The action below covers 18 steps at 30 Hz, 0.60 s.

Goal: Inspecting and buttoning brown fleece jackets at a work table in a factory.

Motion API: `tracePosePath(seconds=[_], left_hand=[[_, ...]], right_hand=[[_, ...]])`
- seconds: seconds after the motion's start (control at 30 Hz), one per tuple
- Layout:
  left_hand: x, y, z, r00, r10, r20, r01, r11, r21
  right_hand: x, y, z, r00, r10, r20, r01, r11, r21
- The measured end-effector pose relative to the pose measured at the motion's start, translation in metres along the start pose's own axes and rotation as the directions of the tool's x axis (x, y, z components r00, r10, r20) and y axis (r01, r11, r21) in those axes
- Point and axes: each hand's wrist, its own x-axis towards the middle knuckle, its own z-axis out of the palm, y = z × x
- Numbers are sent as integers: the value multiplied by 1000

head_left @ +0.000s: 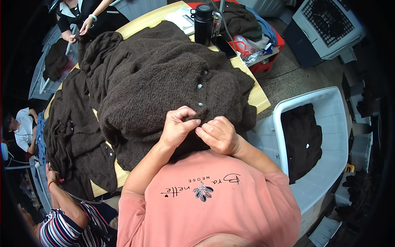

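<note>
A dark brown fuzzy knit cardigan (144, 90) lies heaped over the table in front of me. Along its front edge run shiny buttons (200, 86). My left hand (177, 128) pinches a small fold of that edge between thumb and fingers, just below the nearest button. Close beside it, my right hand (218, 135) is closed too, thumb against curled fingers at the same edge. Whether a needle, thread or only the knit sits between the right fingertips is too small to make out. The garment's lower part is hidden behind my hands and chest.
More brown knitwear (78, 136) covers the table's left side. A black flask (203, 24) and a phone (224, 47) stand and lie at the back. On my right, a pale plastic bin (335, 136) holds brown garments. Co-workers sit at the far left and near left.
</note>
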Motion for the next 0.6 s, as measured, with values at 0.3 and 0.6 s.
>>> tracePosePath(seconds=[0.3,0.6], left_hand=[[-8,6,-8,976,-192,98,208,959,-192],[-10,-6,-8,989,-115,-95,85,958,-274]], right_hand=[[4,15,13,998,56,-30,-54,998,39],[8,28,21,1000,-3,11,1,983,183]])
